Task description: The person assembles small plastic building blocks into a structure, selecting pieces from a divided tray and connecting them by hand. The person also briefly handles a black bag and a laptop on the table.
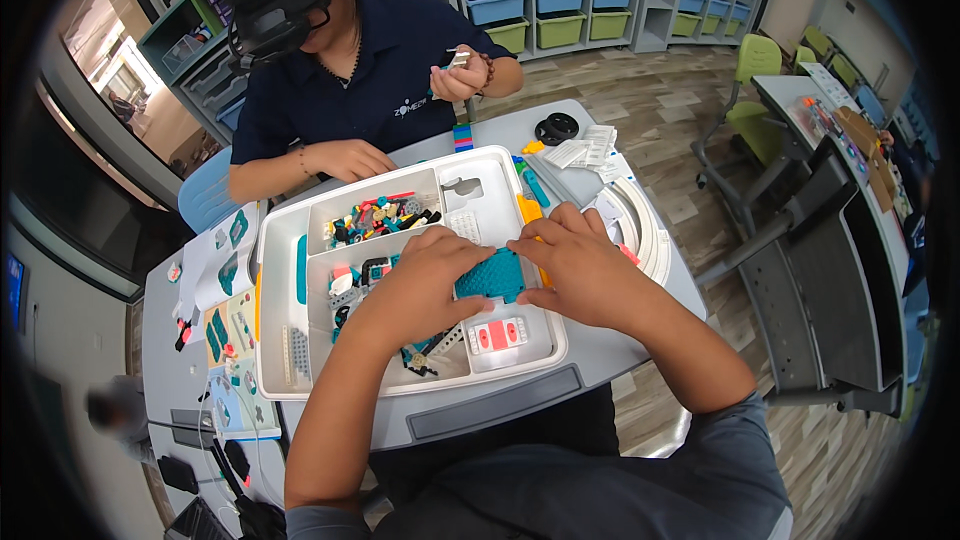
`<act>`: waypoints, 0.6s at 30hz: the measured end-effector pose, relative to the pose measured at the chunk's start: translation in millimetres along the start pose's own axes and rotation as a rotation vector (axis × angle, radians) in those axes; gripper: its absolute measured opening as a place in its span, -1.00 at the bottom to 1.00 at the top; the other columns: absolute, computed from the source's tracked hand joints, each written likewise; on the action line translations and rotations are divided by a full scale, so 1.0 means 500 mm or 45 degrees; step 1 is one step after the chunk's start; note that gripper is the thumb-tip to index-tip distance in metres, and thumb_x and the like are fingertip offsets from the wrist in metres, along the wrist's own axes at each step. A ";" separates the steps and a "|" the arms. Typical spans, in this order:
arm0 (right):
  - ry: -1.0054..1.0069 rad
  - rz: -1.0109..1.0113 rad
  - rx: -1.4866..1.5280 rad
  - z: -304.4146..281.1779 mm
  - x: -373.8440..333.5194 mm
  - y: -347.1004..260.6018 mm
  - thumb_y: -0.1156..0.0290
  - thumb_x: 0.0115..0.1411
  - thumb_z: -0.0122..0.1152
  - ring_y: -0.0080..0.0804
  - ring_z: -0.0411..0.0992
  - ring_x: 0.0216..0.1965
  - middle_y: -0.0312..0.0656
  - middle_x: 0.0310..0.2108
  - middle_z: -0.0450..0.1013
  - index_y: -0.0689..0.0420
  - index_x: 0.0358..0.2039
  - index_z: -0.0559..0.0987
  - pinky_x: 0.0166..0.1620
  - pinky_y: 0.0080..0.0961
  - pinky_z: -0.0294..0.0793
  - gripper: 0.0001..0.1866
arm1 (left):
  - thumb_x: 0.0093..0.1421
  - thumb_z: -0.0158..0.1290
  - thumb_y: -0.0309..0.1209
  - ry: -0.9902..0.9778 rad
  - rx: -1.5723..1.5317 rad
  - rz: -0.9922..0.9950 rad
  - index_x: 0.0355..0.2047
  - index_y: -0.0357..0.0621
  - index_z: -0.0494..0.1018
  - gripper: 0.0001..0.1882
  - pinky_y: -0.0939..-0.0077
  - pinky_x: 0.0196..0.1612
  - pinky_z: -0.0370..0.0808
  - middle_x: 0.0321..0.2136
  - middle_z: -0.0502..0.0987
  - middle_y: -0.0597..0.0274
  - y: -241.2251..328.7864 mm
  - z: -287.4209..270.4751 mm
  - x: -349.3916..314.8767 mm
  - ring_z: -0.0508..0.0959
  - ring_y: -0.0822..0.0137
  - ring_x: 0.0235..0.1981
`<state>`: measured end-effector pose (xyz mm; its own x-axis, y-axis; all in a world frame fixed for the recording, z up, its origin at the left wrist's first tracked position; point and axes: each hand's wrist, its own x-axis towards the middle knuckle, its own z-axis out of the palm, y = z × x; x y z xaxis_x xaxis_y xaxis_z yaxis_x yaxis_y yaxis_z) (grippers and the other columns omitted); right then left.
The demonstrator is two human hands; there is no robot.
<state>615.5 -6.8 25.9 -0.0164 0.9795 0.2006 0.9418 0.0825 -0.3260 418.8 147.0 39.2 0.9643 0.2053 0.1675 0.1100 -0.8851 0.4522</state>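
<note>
A teal studded building-brick piece (490,278) lies level between my two hands, over the right side of a white sorting tray (405,392). My left hand (425,285) grips its left end, thumb near the bottom corner. At its right end my right hand (580,270) pinches it with thumb and fingers. Just below it, a white and coral block (498,336) sits in the tray's near right compartment. Loose parts (375,218) in many colours fill the far compartment; teal, white and black ones lie under my left hand. My palms hide the piece's ends.
Across the table a person (350,80) in a navy shirt holds a small light part. Instruction booklets (235,350) lie left of the tray. White curved track pieces (640,230), paper packets (585,150) and a black round part (556,128) lie to the right. A green chair (755,105) stands beyond.
</note>
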 end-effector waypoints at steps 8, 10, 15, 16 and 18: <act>0.127 -0.034 -0.100 0.010 -0.009 -0.003 0.12 0.01 0.52 -0.13 0.27 0.17 -0.13 0.11 0.47 0.15 -0.01 0.66 0.15 -0.18 0.19 -0.43 | 0.06 0.33 -0.29 -0.061 0.159 -0.015 0.08 -0.19 0.57 -0.45 0.25 0.25 0.29 -0.07 0.59 0.05 0.001 -0.010 -0.006 0.46 0.05 0.04; 0.102 -0.038 -0.104 0.008 -0.009 -0.002 0.12 0.01 0.52 -0.12 0.27 0.17 -0.12 0.11 0.47 0.15 -0.04 0.67 0.16 -0.17 0.19 -0.46 | 0.06 0.32 -0.28 -0.074 0.153 -0.006 0.06 -0.22 0.57 -0.46 0.25 0.25 0.29 -0.06 0.60 0.05 -0.001 -0.010 -0.006 0.47 0.05 0.03; 0.040 -0.029 -0.073 0.004 -0.004 -0.001 0.15 0.03 0.51 -0.11 0.27 0.17 -0.10 0.13 0.46 0.16 -0.06 0.68 0.16 -0.16 0.20 -0.50 | 0.07 0.31 -0.28 -0.047 0.084 -0.002 0.06 -0.26 0.56 -0.45 0.24 0.23 0.31 -0.06 0.60 0.05 -0.015 0.004 -0.014 0.47 0.05 0.01; 0.043 -0.028 -0.082 0.006 -0.003 -0.002 0.16 0.03 0.51 -0.11 0.27 0.17 -0.10 0.13 0.46 0.16 -0.03 0.66 0.16 -0.17 0.19 -0.48 | 0.06 0.32 -0.29 -0.027 0.079 -0.003 0.07 -0.26 0.56 -0.45 0.23 0.22 0.32 -0.06 0.60 0.05 -0.017 0.008 -0.017 0.47 0.05 0.01; 0.050 -0.026 -0.104 0.008 0.000 -0.005 0.17 0.04 0.50 -0.12 0.27 0.18 -0.09 0.13 0.46 0.15 0.03 0.63 0.16 -0.17 0.19 -0.44 | 0.06 0.33 -0.30 0.015 0.069 -0.002 0.07 -0.25 0.55 -0.44 0.23 0.20 0.35 -0.07 0.60 0.04 -0.019 0.016 -0.021 0.47 0.04 0.01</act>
<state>611.8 -6.3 22.9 -0.0243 0.9697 0.2432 0.9657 0.0857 -0.2451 409.7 150.0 26.3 0.9611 0.2113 0.1777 0.1245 -0.9062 0.4041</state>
